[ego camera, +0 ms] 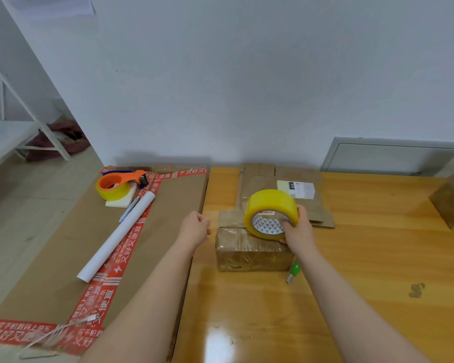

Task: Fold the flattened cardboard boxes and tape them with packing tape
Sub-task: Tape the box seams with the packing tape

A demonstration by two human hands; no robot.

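Yellow tape roll [271, 203] on box [249, 254] | right hand [298, 231] grips | left hand [194, 227] curled

The left hand [195, 229] and the right hand [298, 229] are bare, and behind each wrist a bare forearm runs unbroken to the lower edge of view. Both forearms look smooth and slender; fingernails are too small to make out.

White tube [116, 237], blue pen [129, 209]
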